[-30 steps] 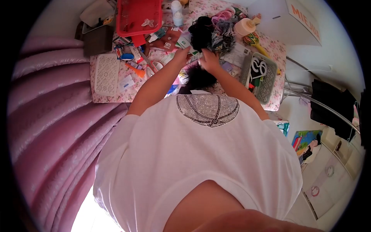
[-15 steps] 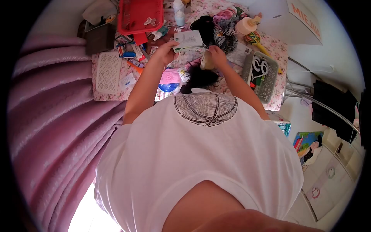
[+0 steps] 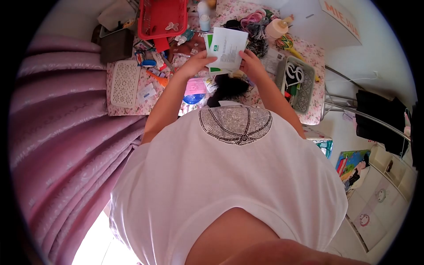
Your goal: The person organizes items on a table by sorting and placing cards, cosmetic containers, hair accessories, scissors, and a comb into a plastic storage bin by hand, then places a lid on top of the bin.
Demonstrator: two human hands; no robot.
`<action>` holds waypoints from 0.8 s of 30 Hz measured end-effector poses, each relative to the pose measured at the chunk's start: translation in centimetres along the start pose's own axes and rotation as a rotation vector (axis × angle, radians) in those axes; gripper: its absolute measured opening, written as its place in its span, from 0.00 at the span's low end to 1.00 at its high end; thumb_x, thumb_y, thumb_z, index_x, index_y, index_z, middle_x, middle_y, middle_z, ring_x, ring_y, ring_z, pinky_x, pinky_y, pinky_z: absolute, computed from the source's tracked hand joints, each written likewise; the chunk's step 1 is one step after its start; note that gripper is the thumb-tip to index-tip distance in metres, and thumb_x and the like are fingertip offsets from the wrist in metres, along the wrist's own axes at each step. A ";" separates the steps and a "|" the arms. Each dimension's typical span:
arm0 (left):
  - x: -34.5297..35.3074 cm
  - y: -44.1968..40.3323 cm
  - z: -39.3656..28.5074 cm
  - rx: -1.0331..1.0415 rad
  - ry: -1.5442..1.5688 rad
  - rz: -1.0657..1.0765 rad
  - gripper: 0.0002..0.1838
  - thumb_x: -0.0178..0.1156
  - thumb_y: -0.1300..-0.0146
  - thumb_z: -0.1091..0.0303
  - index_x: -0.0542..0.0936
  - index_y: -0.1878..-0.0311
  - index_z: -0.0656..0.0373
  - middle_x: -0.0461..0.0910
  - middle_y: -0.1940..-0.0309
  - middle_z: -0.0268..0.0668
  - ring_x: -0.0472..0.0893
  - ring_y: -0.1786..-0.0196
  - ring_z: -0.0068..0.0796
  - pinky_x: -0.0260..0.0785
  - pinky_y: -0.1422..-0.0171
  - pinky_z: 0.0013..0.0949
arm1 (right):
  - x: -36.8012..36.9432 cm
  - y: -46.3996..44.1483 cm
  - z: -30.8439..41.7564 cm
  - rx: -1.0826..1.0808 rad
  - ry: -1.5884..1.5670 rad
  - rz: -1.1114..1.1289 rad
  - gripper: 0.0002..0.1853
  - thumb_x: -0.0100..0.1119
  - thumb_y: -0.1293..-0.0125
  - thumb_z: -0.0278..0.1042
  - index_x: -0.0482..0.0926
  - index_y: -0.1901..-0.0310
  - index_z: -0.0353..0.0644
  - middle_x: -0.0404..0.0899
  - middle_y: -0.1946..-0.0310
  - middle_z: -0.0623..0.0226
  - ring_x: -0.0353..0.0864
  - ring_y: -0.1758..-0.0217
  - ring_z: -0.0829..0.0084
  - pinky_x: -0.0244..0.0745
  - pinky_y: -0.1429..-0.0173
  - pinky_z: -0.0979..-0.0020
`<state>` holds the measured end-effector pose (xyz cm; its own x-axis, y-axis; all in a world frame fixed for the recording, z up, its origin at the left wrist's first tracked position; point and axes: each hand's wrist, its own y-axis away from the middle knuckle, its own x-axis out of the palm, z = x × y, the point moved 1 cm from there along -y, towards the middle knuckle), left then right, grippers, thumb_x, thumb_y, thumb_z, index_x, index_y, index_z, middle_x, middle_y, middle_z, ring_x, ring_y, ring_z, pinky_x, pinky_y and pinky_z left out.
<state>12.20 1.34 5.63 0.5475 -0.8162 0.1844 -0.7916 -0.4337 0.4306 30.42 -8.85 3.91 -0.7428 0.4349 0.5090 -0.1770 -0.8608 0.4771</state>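
Between my two hands is a white printed paper (image 3: 228, 49) with a small green logo, in front of a green-and-white sheet or folder (image 3: 208, 40). My left hand (image 3: 196, 65) is closed on its left edge, thumb across the front. At the right edge, my right hand (image 3: 252, 66) grips the same paper with fingers bent. Just below the paper lies a fluffy black bundle (image 3: 230, 87), beside a pink packet (image 3: 194, 86) and a round blue thing (image 3: 193, 99).
A red basket (image 3: 163, 20) stands at the back left, near a white lattice tray (image 3: 123, 84). Yarn (image 3: 257, 37) and a pump bottle (image 3: 276, 28) sit behind my right hand. A grey basket (image 3: 303, 98) holds several items at the table's right edge.
The paper has come up and now faces me more fully. My right hand has moved from a pale thing below to the paper's right edge.
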 end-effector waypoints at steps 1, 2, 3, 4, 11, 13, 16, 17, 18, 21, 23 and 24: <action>0.1 0.2 -0.2 -0.005 -0.034 0.027 0.19 0.52 0.42 0.61 0.68 0.49 0.58 0.74 0.59 0.32 0.73 0.60 0.20 0.64 0.62 0.21 | 0.4 0.6 0.3 -0.011 -0.010 0.024 0.24 0.50 0.41 0.35 0.57 0.45 0.38 0.68 0.51 0.61 0.71 0.52 0.67 0.67 0.49 0.64; 0.2 0.3 -0.3 -0.010 -0.069 0.055 0.19 0.52 0.42 0.60 0.68 0.48 0.58 0.74 0.59 0.31 0.73 0.60 0.19 0.64 0.62 0.21 | 0.8 1.3 0.6 -0.023 -0.021 0.047 0.23 0.50 0.41 0.34 0.58 0.45 0.38 0.67 0.51 0.62 0.71 0.51 0.67 0.67 0.48 0.64; 0.4 0.4 -0.5 -0.015 -0.104 0.083 0.19 0.52 0.42 0.60 0.68 0.48 0.58 0.74 0.59 0.31 0.72 0.61 0.19 0.64 0.63 0.21 | 1.2 1.9 0.9 -0.036 -0.032 0.069 0.23 0.50 0.41 0.33 0.58 0.45 0.39 0.67 0.51 0.62 0.71 0.50 0.67 0.67 0.48 0.63; 0.6 0.6 -0.6 -0.002 -0.094 0.078 0.20 0.52 0.42 0.60 0.68 0.48 0.58 0.73 0.59 0.31 0.72 0.60 0.19 0.64 0.63 0.21 | 1.0 1.8 0.6 -0.031 -0.077 0.112 0.22 0.49 0.40 0.32 0.58 0.45 0.40 0.67 0.51 0.62 0.70 0.50 0.66 0.66 0.47 0.62; 2.5 -0.4 1.8 0.026 0.117 0.033 0.16 0.54 0.43 0.63 0.69 0.54 0.61 0.75 0.65 0.36 0.75 0.67 0.23 0.67 0.69 0.21 | -0.2 0.8 -0.1 -0.170 -0.334 -0.028 0.18 0.44 0.39 0.26 0.59 0.46 0.43 0.64 0.47 0.61 0.65 0.45 0.61 0.62 0.43 0.53; 2.8 -0.5 1.9 0.025 0.087 0.051 0.12 0.53 0.43 0.64 0.70 0.60 0.62 0.74 0.72 0.34 0.73 0.74 0.20 0.64 0.72 0.20 | -0.9 0.4 -0.3 -0.186 -0.379 -0.054 0.18 0.42 0.38 0.26 0.59 0.46 0.43 0.64 0.47 0.61 0.64 0.44 0.61 0.60 0.42 0.53; 2.5 -0.6 2.3 0.082 0.055 0.042 0.11 0.53 0.44 0.65 0.71 0.64 0.63 0.72 0.77 0.31 0.69 0.78 0.18 0.60 0.76 0.19 | -1.9 -0.3 -0.8 -0.200 -0.449 -0.087 0.18 0.42 0.38 0.25 0.59 0.46 0.43 0.63 0.46 0.61 0.64 0.43 0.61 0.59 0.40 0.54; 2.3 -0.7 2.5 0.099 0.037 0.035 0.10 0.53 0.44 0.65 0.72 0.65 0.63 0.72 0.77 0.31 0.68 0.79 0.17 0.59 0.76 0.18 | -2.3 -0.6 -0.9 -0.215 -0.487 -0.108 0.18 0.42 0.38 0.25 0.59 0.46 0.42 0.63 0.46 0.60 0.63 0.43 0.62 0.59 0.40 0.55; 2.1 -0.7 2.6 0.116 0.019 0.027 0.09 0.53 0.44 0.65 0.72 0.66 0.62 0.72 0.78 0.30 0.66 0.80 0.16 0.58 0.77 0.18 | -2.4 -0.7 -0.8 -0.230 -0.525 -0.128 0.18 0.42 0.38 0.25 0.59 0.46 0.41 0.63 0.46 0.60 0.63 0.43 0.62 0.58 0.39 0.55; 0.4 -0.3 3.0 0.088 -0.006 -0.045 0.08 0.53 0.45 0.67 0.73 0.67 0.62 0.71 0.79 0.29 0.65 0.80 0.15 0.57 0.76 0.18 | -3.4 -0.4 0.4 -0.252 -0.530 -0.214 0.18 0.41 0.38 0.25 0.59 0.45 0.41 0.62 0.46 0.59 0.62 0.42 0.61 0.57 0.39 0.55; -1.5 -0.3 4.2 0.085 -0.026 -0.159 0.07 0.53 0.47 0.68 0.73 0.70 0.61 0.71 0.80 0.29 0.66 0.80 0.16 0.58 0.76 0.20 | -3.8 0.2 1.5 -0.257 -0.514 -0.259 0.18 0.41 0.38 0.25 0.58 0.45 0.40 0.62 0.45 0.59 0.62 0.42 0.60 0.57 0.39 0.54; -2.3 -0.3 4.9 0.079 -0.089 -0.232 0.06 0.53 0.48 0.68 0.74 0.71 0.61 0.72 0.80 0.30 0.67 0.79 0.18 0.59 0.75 0.21 | -4.1 0.5 1.8 -0.258 -0.507 -0.284 0.19 0.41 0.38 0.25 0.58 0.45 0.39 0.62 0.45 0.59 0.62 0.42 0.60 0.57 0.39 0.54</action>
<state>9.88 1.47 0.75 0.6937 -0.7202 0.0092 -0.6683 -0.6389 0.3811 34.51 -10.54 3.35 -0.2578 0.6721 0.6941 -0.5188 -0.7023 0.4874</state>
